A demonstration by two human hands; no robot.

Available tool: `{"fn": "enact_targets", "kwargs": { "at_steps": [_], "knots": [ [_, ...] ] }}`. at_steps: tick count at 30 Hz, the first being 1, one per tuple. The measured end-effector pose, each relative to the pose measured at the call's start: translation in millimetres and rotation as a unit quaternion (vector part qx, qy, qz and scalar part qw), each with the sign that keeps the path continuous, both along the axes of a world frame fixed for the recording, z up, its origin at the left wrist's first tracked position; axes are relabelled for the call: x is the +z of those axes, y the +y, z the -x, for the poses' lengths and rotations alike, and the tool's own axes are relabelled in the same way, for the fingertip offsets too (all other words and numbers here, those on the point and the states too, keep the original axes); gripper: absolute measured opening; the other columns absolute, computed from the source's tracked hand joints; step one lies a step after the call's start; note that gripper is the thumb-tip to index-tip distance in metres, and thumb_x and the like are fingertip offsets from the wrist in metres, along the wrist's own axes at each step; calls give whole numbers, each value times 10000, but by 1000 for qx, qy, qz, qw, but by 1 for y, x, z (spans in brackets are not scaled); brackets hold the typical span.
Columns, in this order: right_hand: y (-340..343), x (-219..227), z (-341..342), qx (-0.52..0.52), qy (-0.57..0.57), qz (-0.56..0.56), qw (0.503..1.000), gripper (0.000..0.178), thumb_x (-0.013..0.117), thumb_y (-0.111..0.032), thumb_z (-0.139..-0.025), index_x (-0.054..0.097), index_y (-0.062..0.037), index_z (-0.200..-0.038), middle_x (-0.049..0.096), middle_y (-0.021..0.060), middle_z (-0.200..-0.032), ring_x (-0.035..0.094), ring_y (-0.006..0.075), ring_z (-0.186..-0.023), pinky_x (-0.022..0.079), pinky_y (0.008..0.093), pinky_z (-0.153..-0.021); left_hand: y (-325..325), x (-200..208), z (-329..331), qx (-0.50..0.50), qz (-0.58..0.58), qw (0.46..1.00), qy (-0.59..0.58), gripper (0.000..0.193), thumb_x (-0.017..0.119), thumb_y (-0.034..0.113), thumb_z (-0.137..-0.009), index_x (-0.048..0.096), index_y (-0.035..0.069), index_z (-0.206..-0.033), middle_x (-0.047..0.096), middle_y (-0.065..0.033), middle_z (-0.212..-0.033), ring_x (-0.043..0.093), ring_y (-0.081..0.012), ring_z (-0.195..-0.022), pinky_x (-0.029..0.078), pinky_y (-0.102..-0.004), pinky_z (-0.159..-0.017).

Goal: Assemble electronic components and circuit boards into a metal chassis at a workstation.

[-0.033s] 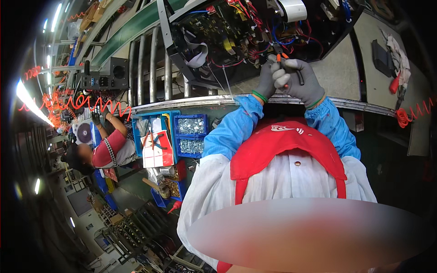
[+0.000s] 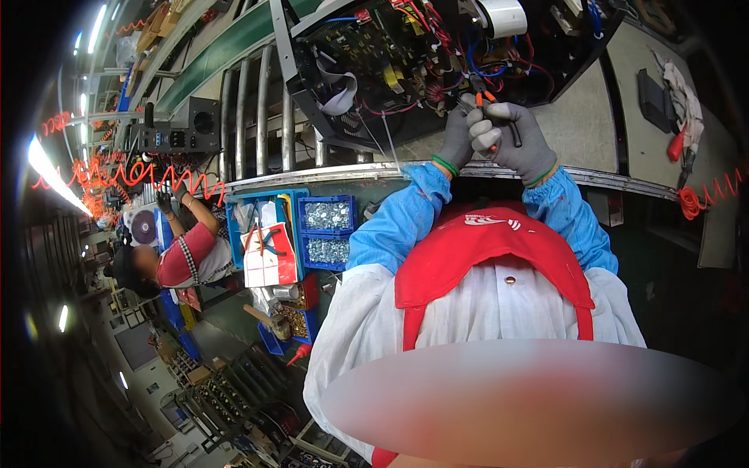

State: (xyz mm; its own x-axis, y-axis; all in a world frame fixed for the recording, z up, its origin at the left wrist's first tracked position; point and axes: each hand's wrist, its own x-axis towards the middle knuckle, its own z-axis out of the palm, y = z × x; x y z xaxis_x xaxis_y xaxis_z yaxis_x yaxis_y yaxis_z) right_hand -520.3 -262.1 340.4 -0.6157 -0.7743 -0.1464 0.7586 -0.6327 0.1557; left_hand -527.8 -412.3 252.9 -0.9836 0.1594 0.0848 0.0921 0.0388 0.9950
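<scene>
Pliers [image 2: 484, 97] at the near edge of the open machine [image 2: 282, 48], nose among wires [image 2: 473, 65]. The tool is probably light and stiff, best held by its orange-and-black handles; the wires look soft and easily snagged. The right hand [image 2: 527, 142], gloved, curls around the handles. The left hand [image 2: 456, 142] lies just beside it; its grip is hidden and cannot be told. Nearer the body runs a metal rail [image 2: 601, 181]; rightward, the worktop [image 2: 581, 125] likely offers room for withdrawal.

Your pale tabletop [image 2: 581, 129] carries an open, wired black chassis [image 2: 421, 78]; a dark block [image 2: 656, 101] lies on the tabletop's right-hand section.
</scene>
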Motion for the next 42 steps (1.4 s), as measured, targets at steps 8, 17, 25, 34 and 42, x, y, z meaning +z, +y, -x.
{"fn": "enact_targets", "kwargs": {
  "at_steps": [8, 17, 25, 34, 42],
  "knots": [
    [18, 12, -11, 40, -4, -83, 996, 333, 520, -85, -898, 493, 21, -1213, 504, 60, -918, 431, 102, -706, 396, 190, -542, -14, 35, -22, 58, -190, 964, -178, 145, 522, 143, -994, 601, 35, -1051, 651, -47, -937, 644, -125, -780, 540, -250, -658],
    [31, 14, -31, 95, 51, -279, 954, 540, 530, -112, -871, 427, -27, -1394, 539, 58, -905, 407, 81, -651, 389, 202, -521, -31, 33, -46, 52, 44, 998, 6, 298, 565, 218, -991, 567, -13, -1179, 645, -125, -994, 701, -190, -819, 569, -295, -650],
    [46, -74, -24, 103, 525, -771, 344, 764, 701, -294, -760, 405, -84, -1432, 567, 141, -1052, 584, 249, -917, 490, 356, -792, -60, 4, -67, 160, 307, 938, 20, 299, 563, 131, -923, 562, 50, -1210, 671, -195, -990, 663, -407, -852, 536, -459, -720],
    [-1, -105, -21, 103, 596, -791, 93, 825, 720, -334, -716, 415, -140, -1457, 562, 184, -1089, 578, 358, -1010, 476, 458, -859, -35, -6, -45, -56, 453, 880, 134, 450, 582, 73, -831, 529, 117, -1275, 600, -157, -1050, 622, -372, -923, 507, -466, -760],
    [-16, -115, -25, 8, 588, -797, 140, 819, 730, -341, -739, 407, -134, -1463, 557, 181, -1092, 566, 355, -1000, 468, 462, -840, -36, 0, -49, 7, 406, 903, 141, 272, 594, 115, -838, 564, 94, -1107, 599, -144, -1009, 624, -365, -890, 513, -459, -744]
  ]
}}
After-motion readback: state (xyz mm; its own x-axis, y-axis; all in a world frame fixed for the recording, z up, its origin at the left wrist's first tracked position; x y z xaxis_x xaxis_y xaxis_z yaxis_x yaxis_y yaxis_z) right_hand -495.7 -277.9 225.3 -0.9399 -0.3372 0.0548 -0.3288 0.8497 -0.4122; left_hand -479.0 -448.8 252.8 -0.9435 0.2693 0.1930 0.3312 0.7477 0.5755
